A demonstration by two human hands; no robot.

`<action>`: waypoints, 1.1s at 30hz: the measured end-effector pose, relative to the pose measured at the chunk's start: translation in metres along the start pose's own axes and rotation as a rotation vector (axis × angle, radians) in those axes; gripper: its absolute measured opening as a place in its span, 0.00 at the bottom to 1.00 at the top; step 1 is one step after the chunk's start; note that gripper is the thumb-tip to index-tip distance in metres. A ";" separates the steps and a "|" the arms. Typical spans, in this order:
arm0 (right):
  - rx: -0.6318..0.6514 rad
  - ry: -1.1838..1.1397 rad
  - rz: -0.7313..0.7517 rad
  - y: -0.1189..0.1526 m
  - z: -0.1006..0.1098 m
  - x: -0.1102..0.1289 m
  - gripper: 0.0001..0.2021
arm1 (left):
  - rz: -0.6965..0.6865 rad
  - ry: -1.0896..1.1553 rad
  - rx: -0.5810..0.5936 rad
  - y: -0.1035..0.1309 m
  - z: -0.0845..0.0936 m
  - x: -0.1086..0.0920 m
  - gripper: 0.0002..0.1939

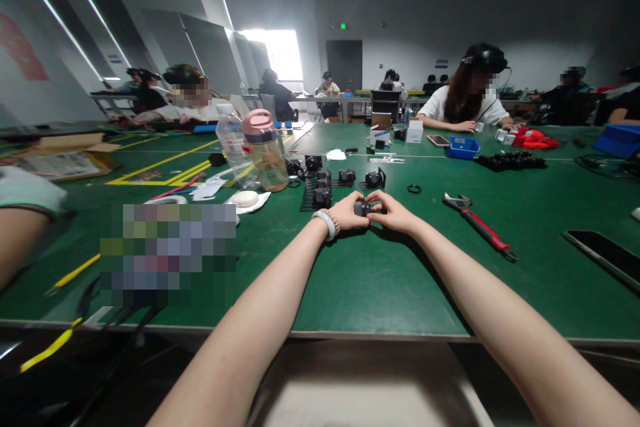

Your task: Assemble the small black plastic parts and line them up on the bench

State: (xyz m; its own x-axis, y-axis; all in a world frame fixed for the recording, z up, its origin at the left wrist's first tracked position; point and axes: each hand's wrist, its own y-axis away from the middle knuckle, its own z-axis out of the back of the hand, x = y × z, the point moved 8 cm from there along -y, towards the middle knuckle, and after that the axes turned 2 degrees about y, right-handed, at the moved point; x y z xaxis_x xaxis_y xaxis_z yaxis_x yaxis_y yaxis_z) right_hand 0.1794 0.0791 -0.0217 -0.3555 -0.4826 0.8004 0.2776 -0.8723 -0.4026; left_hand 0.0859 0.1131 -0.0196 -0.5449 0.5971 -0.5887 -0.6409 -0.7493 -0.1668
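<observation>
Between my two hands, low over the green table (350, 287), is a small black part (361, 208). My left hand (347, 212), with a pale bangle and a beaded bracelet at the wrist, has its fingers closed on the part's left side. From the right, my right hand (393, 211) pinches the same part, thumb and forefinger curved round it. Just beyond my left hand stand black parts (323, 195) on a dark comb-like piece. Two further black pieces (346, 177) (375, 179) lie behind my hands. A black ring (414, 189) rests to their right.
A red-handled adjustable wrench (483, 227) and a phone (607, 253) lie to the right. On the left are a pink-lidded bottle (267, 153), a white round item (245, 199) and another person's gloved arm (25, 200). Across the table, a blue tray (463, 147) sits near a seated person.
</observation>
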 end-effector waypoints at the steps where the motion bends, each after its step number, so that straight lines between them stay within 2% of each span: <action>1: -0.002 0.002 0.001 0.000 0.000 0.000 0.18 | -0.001 -0.004 -0.002 0.000 0.000 0.000 0.27; 33: -0.023 0.051 0.018 0.002 0.001 0.006 0.15 | -0.012 -0.012 -0.001 -0.001 0.000 0.003 0.27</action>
State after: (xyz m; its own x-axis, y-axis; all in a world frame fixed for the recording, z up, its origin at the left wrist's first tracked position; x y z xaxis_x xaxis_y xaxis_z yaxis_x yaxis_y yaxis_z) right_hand 0.1785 0.0750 -0.0173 -0.3960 -0.5008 0.7697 0.2643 -0.8649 -0.4268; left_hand 0.0853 0.1153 -0.0212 -0.5438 0.6093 -0.5771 -0.6466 -0.7426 -0.1748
